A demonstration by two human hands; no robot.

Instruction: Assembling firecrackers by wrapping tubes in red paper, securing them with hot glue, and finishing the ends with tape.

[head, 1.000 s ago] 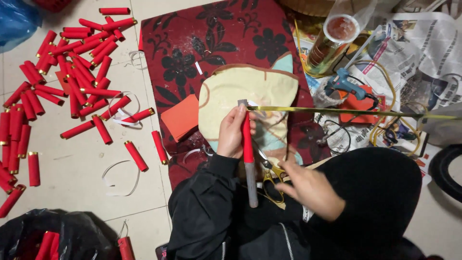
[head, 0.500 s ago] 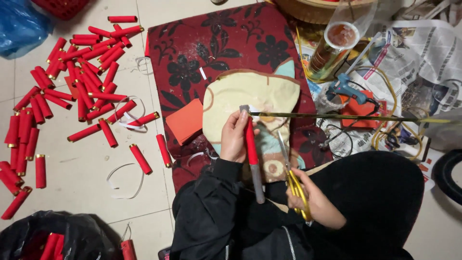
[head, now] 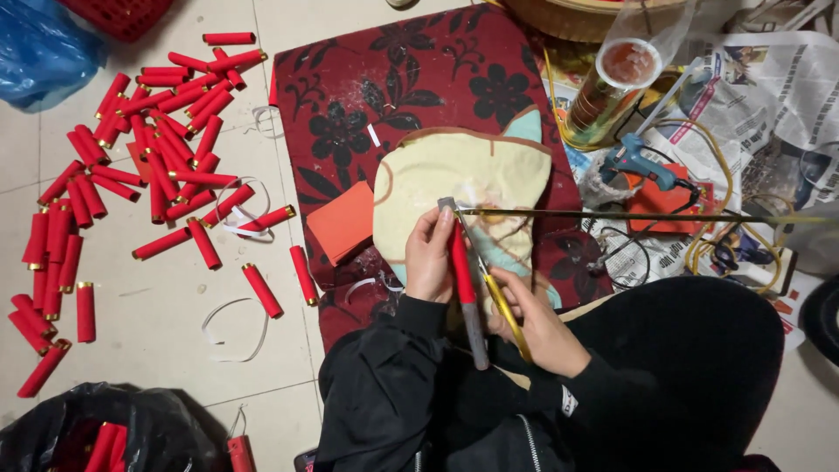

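Observation:
My left hand (head: 430, 258) grips a grey rod wrapped in a red paper tube (head: 461, 262), held upright over a cream cloth (head: 463, 175) on a dark red floral mat (head: 384, 96). My right hand (head: 542, 328) holds a pair of yellow-handled scissors (head: 505, 306) right beside the tube, blades pointing up toward its top. A long thin stick (head: 629, 216) runs from the tube's top end off to the right. An orange paper stack (head: 343, 223) lies on the mat left of my left hand.
Several finished red tubes (head: 157, 166) lie scattered on the floor at left. A black bag (head: 105, 433) with more tubes sits at bottom left. A blue glue gun (head: 642, 164), a roll of gold tape (head: 612, 87), newspaper (head: 760, 79) and white paper strips (head: 234, 328) lie around.
My right hand has brought the scissors up from beside my lap to the red tube. My left hand keeps holding the tube in the same place.

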